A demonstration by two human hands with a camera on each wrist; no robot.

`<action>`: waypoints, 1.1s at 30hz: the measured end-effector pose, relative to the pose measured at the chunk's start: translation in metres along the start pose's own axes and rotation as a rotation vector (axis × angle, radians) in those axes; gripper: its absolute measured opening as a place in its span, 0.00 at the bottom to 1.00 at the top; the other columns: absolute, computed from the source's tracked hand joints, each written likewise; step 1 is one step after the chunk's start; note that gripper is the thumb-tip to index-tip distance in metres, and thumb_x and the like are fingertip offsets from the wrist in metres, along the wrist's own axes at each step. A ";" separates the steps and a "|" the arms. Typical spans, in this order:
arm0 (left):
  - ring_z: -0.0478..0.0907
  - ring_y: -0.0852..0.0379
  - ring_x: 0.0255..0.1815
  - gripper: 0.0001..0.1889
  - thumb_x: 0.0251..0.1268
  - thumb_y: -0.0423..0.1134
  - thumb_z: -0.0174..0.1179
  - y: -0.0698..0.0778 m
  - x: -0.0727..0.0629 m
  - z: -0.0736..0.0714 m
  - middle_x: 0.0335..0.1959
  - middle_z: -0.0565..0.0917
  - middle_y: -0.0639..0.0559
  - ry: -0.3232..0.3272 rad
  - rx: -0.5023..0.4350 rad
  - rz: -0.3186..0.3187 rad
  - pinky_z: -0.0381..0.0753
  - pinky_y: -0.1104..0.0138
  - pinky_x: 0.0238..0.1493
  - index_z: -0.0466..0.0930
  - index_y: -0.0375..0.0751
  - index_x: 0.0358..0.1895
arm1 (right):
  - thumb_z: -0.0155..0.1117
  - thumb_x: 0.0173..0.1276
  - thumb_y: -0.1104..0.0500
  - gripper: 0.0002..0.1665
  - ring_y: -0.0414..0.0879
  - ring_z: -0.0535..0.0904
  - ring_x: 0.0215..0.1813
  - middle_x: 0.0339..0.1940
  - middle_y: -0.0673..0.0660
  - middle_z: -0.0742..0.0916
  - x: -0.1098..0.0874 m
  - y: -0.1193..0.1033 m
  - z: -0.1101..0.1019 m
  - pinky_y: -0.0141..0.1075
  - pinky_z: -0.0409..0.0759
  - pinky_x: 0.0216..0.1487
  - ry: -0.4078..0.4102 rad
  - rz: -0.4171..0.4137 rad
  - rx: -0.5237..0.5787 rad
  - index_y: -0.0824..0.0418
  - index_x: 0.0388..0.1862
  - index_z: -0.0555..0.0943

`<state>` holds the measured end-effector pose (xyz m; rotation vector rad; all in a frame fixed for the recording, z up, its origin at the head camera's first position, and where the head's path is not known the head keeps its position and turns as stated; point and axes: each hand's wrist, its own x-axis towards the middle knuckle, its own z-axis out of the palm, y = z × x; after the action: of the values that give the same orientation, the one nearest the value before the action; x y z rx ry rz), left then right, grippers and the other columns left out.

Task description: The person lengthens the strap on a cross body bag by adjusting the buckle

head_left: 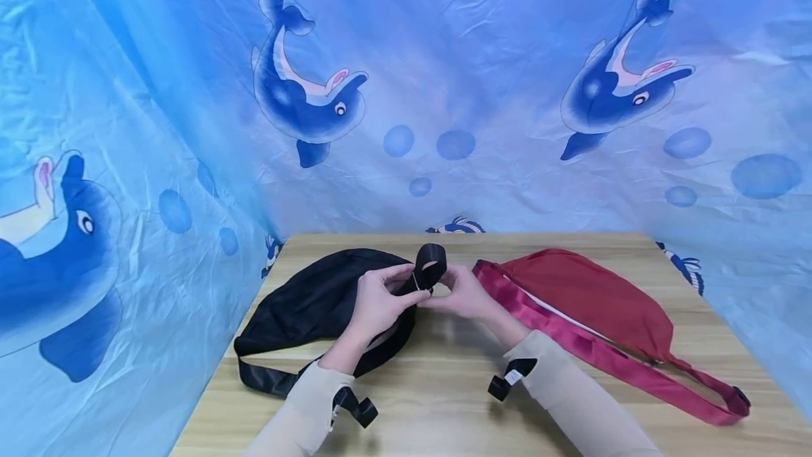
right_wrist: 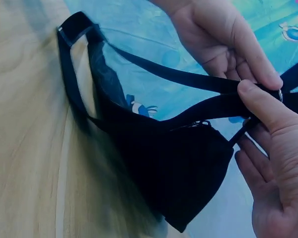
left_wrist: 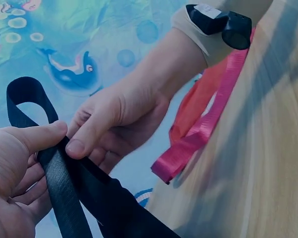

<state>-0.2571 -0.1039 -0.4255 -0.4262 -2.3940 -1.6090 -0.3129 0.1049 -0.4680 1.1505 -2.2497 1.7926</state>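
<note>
A black waist bag [head_left: 311,295] lies on the left half of the table, its strap raised at the right end. My left hand [head_left: 380,298] pinches the black strap [left_wrist: 64,193] between thumb and fingers, close to a small buckle partly hidden by the fingertips. Facing it, my right hand [head_left: 468,293] pinches the same webbing, thumb on top, as the right wrist view shows. Above both thumbs the strap stands up in a loop [head_left: 431,254]. Two lengths of strap run from the hands back to the bag [right_wrist: 174,168].
A red waist bag [head_left: 590,295] with a shiny crimson strap [head_left: 660,379] lies on the right of the wooden table [head_left: 419,407], close to my right forearm. Blue dolphin-print sheeting [head_left: 507,55] surrounds the table. Each wrist wears a small black camera on a band.
</note>
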 end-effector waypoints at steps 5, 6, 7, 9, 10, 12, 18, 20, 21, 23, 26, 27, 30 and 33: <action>0.92 0.53 0.49 0.26 0.55 0.41 0.83 0.004 -0.002 -0.003 0.50 0.94 0.50 0.007 0.002 -0.005 0.91 0.58 0.55 0.90 0.45 0.59 | 0.83 0.56 0.73 0.24 0.38 0.89 0.54 0.49 0.62 0.93 0.004 0.002 0.001 0.32 0.86 0.63 0.010 -0.044 0.051 0.69 0.53 0.87; 0.92 0.53 0.49 0.27 0.55 0.41 0.83 0.005 -0.003 -0.003 0.50 0.94 0.50 -0.003 -0.002 -0.011 0.91 0.58 0.55 0.89 0.45 0.60 | 0.83 0.55 0.74 0.25 0.37 0.89 0.54 0.49 0.62 0.93 0.003 0.002 -0.001 0.32 0.86 0.62 0.008 -0.046 0.050 0.70 0.53 0.87; 0.92 0.54 0.49 0.27 0.55 0.41 0.83 0.006 -0.004 -0.003 0.50 0.94 0.50 -0.011 -0.004 -0.016 0.91 0.59 0.55 0.89 0.45 0.60 | 0.83 0.54 0.74 0.25 0.37 0.89 0.53 0.48 0.62 0.93 0.002 0.003 -0.003 0.31 0.86 0.61 0.001 -0.045 0.047 0.70 0.52 0.88; 0.92 0.54 0.49 0.27 0.56 0.41 0.83 0.007 -0.006 -0.001 0.50 0.94 0.50 -0.016 -0.012 -0.015 0.91 0.59 0.55 0.89 0.45 0.61 | 0.84 0.53 0.74 0.25 0.37 0.89 0.51 0.48 0.63 0.93 0.000 0.003 -0.006 0.31 0.86 0.60 -0.011 -0.041 0.034 0.70 0.52 0.88; 0.92 0.53 0.48 0.27 0.56 0.41 0.83 0.007 -0.007 0.000 0.50 0.94 0.50 -0.013 -0.018 -0.008 0.91 0.59 0.55 0.89 0.44 0.61 | 0.84 0.54 0.73 0.24 0.37 0.89 0.51 0.48 0.63 0.93 -0.001 0.003 -0.008 0.31 0.87 0.60 -0.020 -0.042 0.030 0.70 0.51 0.88; 0.92 0.53 0.48 0.26 0.56 0.41 0.83 0.006 -0.009 0.002 0.49 0.94 0.49 -0.004 -0.031 0.011 0.91 0.57 0.54 0.90 0.45 0.60 | 0.84 0.54 0.72 0.24 0.39 0.90 0.50 0.47 0.65 0.93 -0.003 0.002 -0.012 0.33 0.87 0.60 -0.033 -0.045 0.024 0.70 0.52 0.89; 0.92 0.55 0.47 0.23 0.56 0.43 0.83 0.000 -0.015 0.009 0.46 0.94 0.52 0.006 -0.058 0.012 0.91 0.60 0.54 0.91 0.50 0.57 | 0.84 0.55 0.71 0.20 0.39 0.91 0.49 0.46 0.62 0.94 -0.012 0.005 -0.018 0.34 0.88 0.59 -0.062 -0.042 -0.041 0.66 0.49 0.91; 0.93 0.55 0.47 0.23 0.55 0.42 0.83 0.000 -0.016 0.009 0.46 0.94 0.52 0.015 -0.062 0.011 0.91 0.62 0.54 0.91 0.50 0.57 | 0.84 0.57 0.69 0.19 0.39 0.91 0.50 0.45 0.59 0.95 -0.013 0.005 -0.016 0.33 0.87 0.60 -0.068 -0.047 -0.075 0.63 0.49 0.91; 0.92 0.55 0.48 0.24 0.55 0.42 0.83 0.000 -0.016 0.008 0.46 0.94 0.52 0.020 -0.068 0.013 0.91 0.62 0.54 0.91 0.50 0.57 | 0.84 0.58 0.68 0.19 0.40 0.90 0.51 0.46 0.58 0.94 -0.012 0.003 -0.015 0.34 0.87 0.62 -0.067 -0.052 -0.081 0.62 0.49 0.91; 0.92 0.54 0.49 0.25 0.54 0.40 0.84 0.002 -0.015 0.005 0.47 0.94 0.50 0.025 -0.087 0.018 0.91 0.62 0.55 0.91 0.48 0.57 | 0.84 0.60 0.66 0.19 0.42 0.90 0.54 0.48 0.58 0.94 -0.010 -0.002 -0.012 0.36 0.87 0.64 -0.060 -0.062 -0.079 0.61 0.51 0.90; 0.92 0.52 0.52 0.25 0.54 0.38 0.83 0.006 -0.014 -0.001 0.48 0.94 0.48 0.027 -0.119 0.030 0.90 0.62 0.57 0.91 0.46 0.58 | 0.82 0.63 0.65 0.20 0.47 0.90 0.55 0.51 0.61 0.94 -0.006 -0.010 -0.007 0.40 0.88 0.63 -0.033 -0.056 -0.036 0.63 0.54 0.89; 0.92 0.52 0.53 0.25 0.54 0.37 0.83 0.007 -0.013 -0.003 0.49 0.94 0.48 0.026 -0.129 0.030 0.90 0.63 0.58 0.91 0.45 0.58 | 0.81 0.63 0.66 0.20 0.48 0.91 0.54 0.50 0.61 0.94 -0.005 -0.012 -0.007 0.40 0.88 0.62 -0.023 -0.042 -0.019 0.63 0.54 0.90; 0.92 0.51 0.52 0.25 0.54 0.35 0.83 0.010 -0.011 -0.008 0.49 0.93 0.46 0.025 -0.142 0.040 0.90 0.62 0.58 0.90 0.43 0.58 | 0.81 0.62 0.67 0.18 0.45 0.92 0.49 0.47 0.61 0.94 -0.004 -0.014 -0.006 0.39 0.89 0.58 -0.007 0.006 -0.012 0.64 0.52 0.90; 0.92 0.50 0.51 0.25 0.55 0.33 0.82 0.011 -0.010 -0.011 0.49 0.93 0.45 0.022 -0.157 0.041 0.90 0.64 0.56 0.90 0.41 0.58 | 0.82 0.60 0.69 0.21 0.43 0.91 0.50 0.48 0.62 0.94 -0.004 -0.014 -0.005 0.39 0.89 0.60 -0.015 0.006 -0.015 0.65 0.54 0.89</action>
<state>-0.2433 -0.1111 -0.4156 -0.4790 -2.2369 -1.7803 -0.3039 0.1103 -0.4567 1.1597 -2.2734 1.7723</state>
